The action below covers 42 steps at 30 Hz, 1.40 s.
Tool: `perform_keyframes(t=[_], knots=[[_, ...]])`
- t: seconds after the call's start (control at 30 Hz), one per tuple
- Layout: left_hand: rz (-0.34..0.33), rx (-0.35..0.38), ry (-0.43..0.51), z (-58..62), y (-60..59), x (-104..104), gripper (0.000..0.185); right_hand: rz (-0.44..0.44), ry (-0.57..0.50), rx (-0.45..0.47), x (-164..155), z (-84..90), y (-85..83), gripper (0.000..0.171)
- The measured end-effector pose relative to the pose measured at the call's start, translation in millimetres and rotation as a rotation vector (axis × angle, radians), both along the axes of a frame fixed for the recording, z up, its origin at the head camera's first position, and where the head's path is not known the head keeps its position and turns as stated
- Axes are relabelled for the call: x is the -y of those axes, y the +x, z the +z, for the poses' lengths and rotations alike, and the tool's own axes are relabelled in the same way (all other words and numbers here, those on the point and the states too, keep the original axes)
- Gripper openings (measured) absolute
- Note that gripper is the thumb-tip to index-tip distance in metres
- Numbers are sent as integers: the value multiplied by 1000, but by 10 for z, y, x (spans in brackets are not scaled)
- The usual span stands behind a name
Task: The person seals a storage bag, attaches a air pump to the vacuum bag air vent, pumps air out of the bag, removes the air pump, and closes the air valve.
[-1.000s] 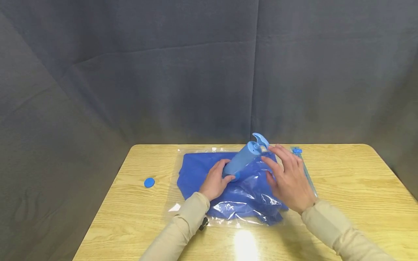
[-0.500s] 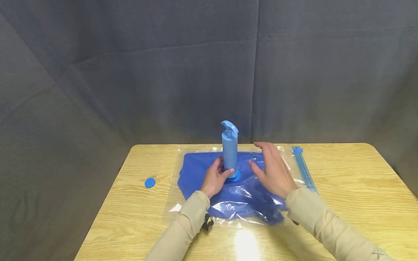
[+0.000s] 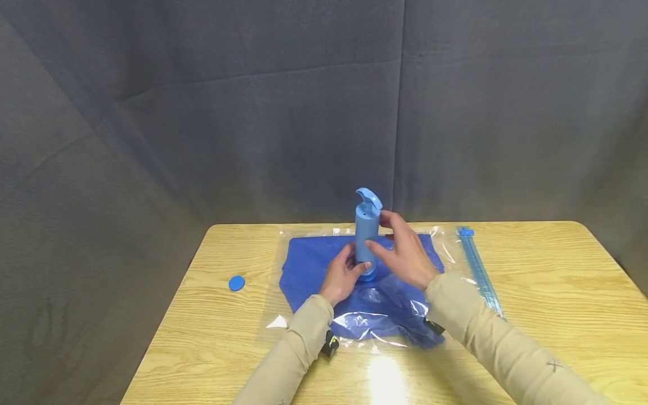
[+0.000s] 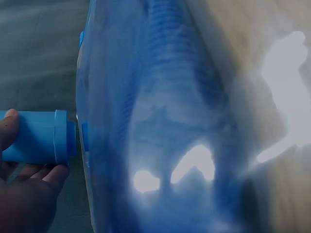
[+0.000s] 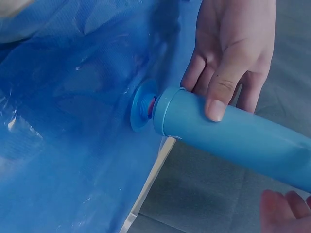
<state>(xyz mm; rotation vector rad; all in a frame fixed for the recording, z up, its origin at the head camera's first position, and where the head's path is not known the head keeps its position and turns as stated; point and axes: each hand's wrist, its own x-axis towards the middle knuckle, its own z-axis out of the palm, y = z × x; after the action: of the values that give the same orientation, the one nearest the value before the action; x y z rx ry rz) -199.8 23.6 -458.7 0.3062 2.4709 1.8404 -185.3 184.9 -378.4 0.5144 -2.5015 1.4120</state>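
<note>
A blue hand pump [image 3: 367, 236] stands nearly upright over the round valve [image 5: 142, 107] of a clear plastic storage bag [image 3: 273, 315]. My left hand [image 3: 340, 277] grips the pump low on its barrel, thumb in front. In the right wrist view, a narrow gap shows between the pump's end and the threaded valve. Beside the barrel, my right hand [image 3: 405, 253] has its fingers spread loosely and its thumb near the pump; its fingertips appear at lower right in the right wrist view, just off the barrel. Folded blue fabric [image 3: 314, 259] lies inside the bag.
A round blue cap [image 3: 236, 283] lies on the wooden table [image 3: 192, 337], left of the bag. The bag's zip strip with a blue slider [image 3: 467, 232] runs along its right side. A dark curtain [image 3: 283, 140] hangs behind the table.
The pump has swung from leaning right to upright over the valve, still in my left hand. My right hand drew away from its handle, then came in beside the barrel.
</note>
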Motion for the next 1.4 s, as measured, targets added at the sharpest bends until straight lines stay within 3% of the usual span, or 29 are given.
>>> perform_keyframes(t=[0.6, 0.93, 1.4], knots=[[-4, -27, -22, -69, -10, -9, 55, -37, -56, -5, 69, 23, -37, 56], [-26, -45, -91, -78, -5, 14, 53, -25, -70, -8, 59, 10, -30, 51], [-40, -42, -168, -90, -10, 39, 53, 24, -13, -15, -24, 39, -52, 56]])
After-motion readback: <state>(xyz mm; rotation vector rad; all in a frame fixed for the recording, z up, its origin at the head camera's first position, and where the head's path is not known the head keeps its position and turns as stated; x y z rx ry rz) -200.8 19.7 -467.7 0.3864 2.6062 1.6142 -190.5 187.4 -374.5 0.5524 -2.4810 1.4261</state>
